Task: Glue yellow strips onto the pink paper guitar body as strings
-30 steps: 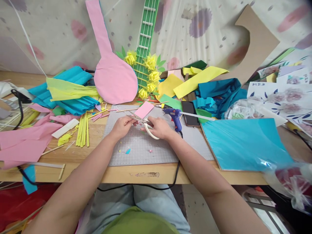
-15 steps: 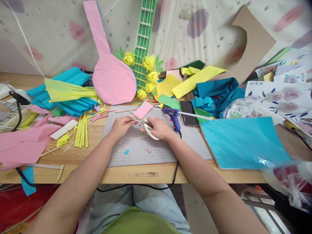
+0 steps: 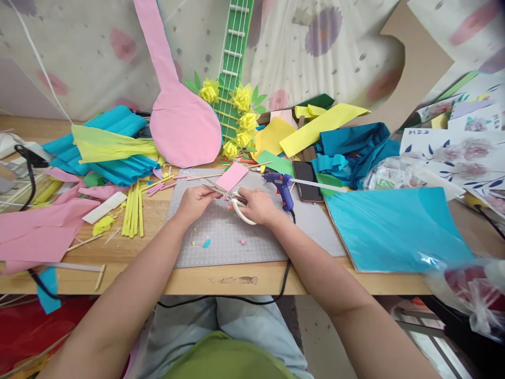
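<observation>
My right hand [image 3: 256, 206] is wrapped round the white handles of a pair of scissors [image 3: 241, 211], whose partly spread blades point left. The fingers of my left hand [image 3: 196, 204] are pinched together at the blades; what they hold is too small to make out. Just beyond the blades lies a pink paper rectangle [image 3: 232, 176] on the grey cutting mat [image 3: 229, 251]. Small blue and pink scraps rest on the mat nearer to me.
Right of my hands are a blue glue gun [image 3: 282, 189], a phone [image 3: 307, 180] and a turquoise sheet [image 3: 398, 229]. Yellow strips [image 3: 133, 210] and pink paper [image 3: 43, 229] lie left. A pink guitar-shaped piece [image 3: 185, 126] and a green, flowered one [image 3: 231, 79] stand behind.
The view has shifted slightly. Both hands stay nearly in place around the scissors, with no clear change in what they hold.
</observation>
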Tool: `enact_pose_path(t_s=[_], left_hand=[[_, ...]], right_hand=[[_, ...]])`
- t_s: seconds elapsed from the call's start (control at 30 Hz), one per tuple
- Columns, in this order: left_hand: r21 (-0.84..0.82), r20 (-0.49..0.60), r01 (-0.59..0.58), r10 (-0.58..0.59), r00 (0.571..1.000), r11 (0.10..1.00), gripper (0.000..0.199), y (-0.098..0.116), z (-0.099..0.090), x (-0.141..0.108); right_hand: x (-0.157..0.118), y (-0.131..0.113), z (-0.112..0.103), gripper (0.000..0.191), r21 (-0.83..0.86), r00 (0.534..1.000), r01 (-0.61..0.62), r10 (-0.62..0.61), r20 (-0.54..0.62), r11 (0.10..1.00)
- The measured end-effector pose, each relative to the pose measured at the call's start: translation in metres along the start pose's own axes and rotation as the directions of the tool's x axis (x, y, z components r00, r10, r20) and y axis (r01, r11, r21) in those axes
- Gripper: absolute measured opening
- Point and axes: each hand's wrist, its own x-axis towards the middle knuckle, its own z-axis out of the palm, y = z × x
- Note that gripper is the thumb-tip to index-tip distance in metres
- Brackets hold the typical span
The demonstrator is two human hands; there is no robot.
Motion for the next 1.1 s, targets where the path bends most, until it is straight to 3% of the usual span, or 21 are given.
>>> enact_pose_path(t_s=[0.23,0.57,0.77,0.93,1.1], left_hand=[[0.030,0.009,-0.013,0.012,1.000,0.999,0.016,0.000,0.000,0.001],[0.051,0.017,0.004,-0.005,1.000,0.999,0.019,0.000,-0.002,-0.001],[0.006,0.052,-0.045,0.045,0.998,0.999,0.021,0.001,0.000,0.001],[0.002,0.108,-0.094,0.093,0.990,0.996,0.026,-0.002,0.001,0.001],[0.058,0.126,-0.121,0.113,0.986,0.991,0.027,-0.003,0.000,0.002]], right_hand=[[0.000,0.000,0.002,0.050,0.039,0.997,0.082,-0.081,-0.013,0.996],[0.001,-0.004,0.001,0.052,-0.029,0.999,-0.036,0.035,-0.014,0.999],[0.003,0.002,0.003,0.054,-0.004,0.996,-0.083,0.083,-0.016,0.997],[0.002,0.006,0.002,0.052,0.098,1.000,0.011,-0.010,-0.011,0.995],[0.000,0.004,-0.001,0.052,0.068,0.998,0.056,-0.055,-0.012,0.996]])
